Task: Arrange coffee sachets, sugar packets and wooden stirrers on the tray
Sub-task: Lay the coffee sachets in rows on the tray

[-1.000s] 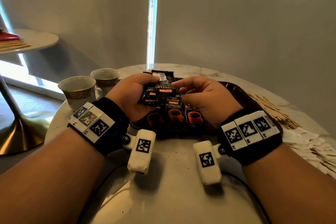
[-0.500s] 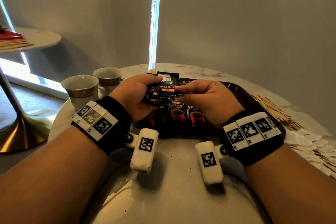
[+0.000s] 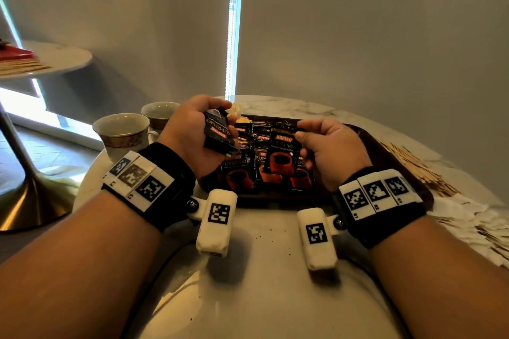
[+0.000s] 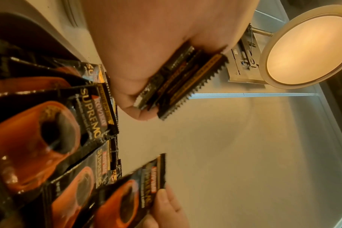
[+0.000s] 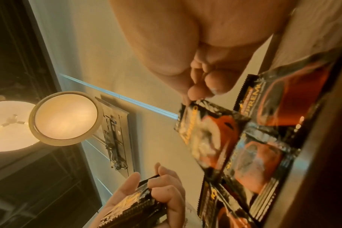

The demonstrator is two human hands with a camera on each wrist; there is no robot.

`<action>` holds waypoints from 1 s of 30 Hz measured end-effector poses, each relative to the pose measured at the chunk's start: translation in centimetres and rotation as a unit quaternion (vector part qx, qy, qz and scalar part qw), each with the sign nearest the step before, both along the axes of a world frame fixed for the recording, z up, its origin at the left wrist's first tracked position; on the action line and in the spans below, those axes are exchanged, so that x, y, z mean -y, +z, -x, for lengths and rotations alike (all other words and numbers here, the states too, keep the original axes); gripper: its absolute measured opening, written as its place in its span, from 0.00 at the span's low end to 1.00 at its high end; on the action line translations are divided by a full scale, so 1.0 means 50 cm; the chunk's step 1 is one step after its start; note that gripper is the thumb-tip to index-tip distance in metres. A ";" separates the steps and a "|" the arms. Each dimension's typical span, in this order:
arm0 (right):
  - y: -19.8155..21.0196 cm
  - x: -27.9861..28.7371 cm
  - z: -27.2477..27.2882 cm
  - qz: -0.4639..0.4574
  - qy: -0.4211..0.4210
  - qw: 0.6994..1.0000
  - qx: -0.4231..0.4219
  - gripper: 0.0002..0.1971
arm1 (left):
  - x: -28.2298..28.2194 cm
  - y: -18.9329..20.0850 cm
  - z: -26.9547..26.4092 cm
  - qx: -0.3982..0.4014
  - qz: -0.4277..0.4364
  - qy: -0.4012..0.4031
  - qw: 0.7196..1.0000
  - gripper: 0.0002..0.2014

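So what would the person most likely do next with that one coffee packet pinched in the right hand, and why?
Probably lower it onto the tray beside the row of packets already lying there. The right hand pinches a single coffee packet by its top edge above that row, while the left hand holds a stack of packets in reserve.

The tray (image 3: 391, 157) is sitting at the middle of the bench (image 3: 261, 297), with coffee sachets (image 3: 239, 173) lying in it side by side. At 9 o'clock of the tray two cups (image 3: 124, 132) are standing, one behind the other. At 3 o'clock the wooden stirrers (image 3: 418, 168) are lying on the bench, and the sugar packets (image 3: 473, 223) are lying at 4 o'clock, nearer the person.
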State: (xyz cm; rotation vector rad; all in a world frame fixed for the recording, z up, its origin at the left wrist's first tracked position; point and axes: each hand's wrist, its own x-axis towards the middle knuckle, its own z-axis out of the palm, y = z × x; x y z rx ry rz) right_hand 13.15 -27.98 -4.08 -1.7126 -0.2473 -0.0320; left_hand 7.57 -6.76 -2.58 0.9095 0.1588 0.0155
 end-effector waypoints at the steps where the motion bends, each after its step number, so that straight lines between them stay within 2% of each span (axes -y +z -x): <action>1: -0.003 -0.001 0.001 0.014 0.004 1.000 -0.013 0.05 | -0.001 -0.001 -0.001 -0.001 0.004 0.003 1.000 0.11; 6: -0.017 -0.010 -0.003 0.041 0.006 0.998 -0.048 0.04 | 0.000 -0.003 -0.005 0.000 0.009 0.006 1.000 0.12; 11: -0.029 -0.021 -0.005 0.054 0.014 0.996 -0.075 0.03 | 0.000 -0.005 -0.007 0.013 0.006 -0.008 1.000 0.20; 15: -0.029 -0.024 -0.003 0.066 0.010 0.995 -0.075 0.04 | 0.001 -0.006 -0.007 0.009 0.007 -0.004 1.000 0.12; 22: -0.022 -0.027 0.003 0.073 0.018 0.994 -0.079 0.05 | 0.002 -0.004 -0.007 0.012 0.007 -0.004 1.000 0.10; 30: -0.017 -0.031 0.014 0.030 0.017 0.996 -0.078 0.07 | 0.001 -0.008 -0.008 0.017 0.010 -0.007 1.000 0.10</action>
